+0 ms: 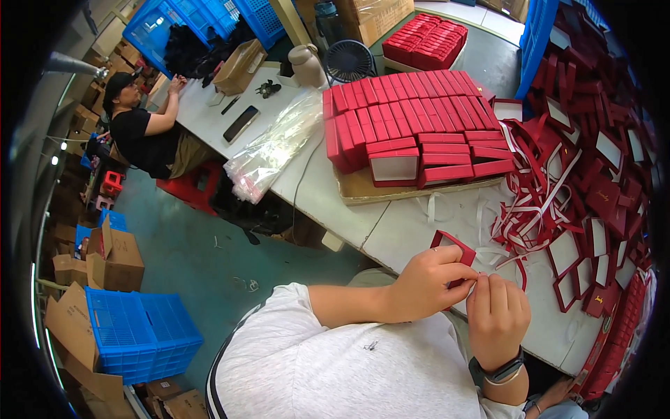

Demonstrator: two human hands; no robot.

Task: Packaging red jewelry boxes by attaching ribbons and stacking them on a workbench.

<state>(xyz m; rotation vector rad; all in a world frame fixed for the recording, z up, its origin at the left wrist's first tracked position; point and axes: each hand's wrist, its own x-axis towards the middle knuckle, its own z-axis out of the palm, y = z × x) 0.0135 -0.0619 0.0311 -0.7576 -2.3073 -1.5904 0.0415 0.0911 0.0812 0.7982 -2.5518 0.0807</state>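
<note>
In front of my chest, my left hand (429,283) is closed around a small red box piece (455,246), its red edges showing above and below the fingers. My right hand (497,318), with a black band on the wrist, has its fingertips pinched against those of the left. What the right fingers grip is too small or hidden to make out. Just beyond the hands lies a tangle of red and white ribbons (534,209). A shallow cardboard tray (384,193) packed with rows of red boxes (412,105) stands farther back on the table.
A large heap of red box pieces (604,195) covers the right side. Clear plastic bags (276,150), a phone (241,124) and a small fan (350,61) lie or stand to the left. Another person (139,122) sits at the far left. Blue crates (143,335) rest on the floor.
</note>
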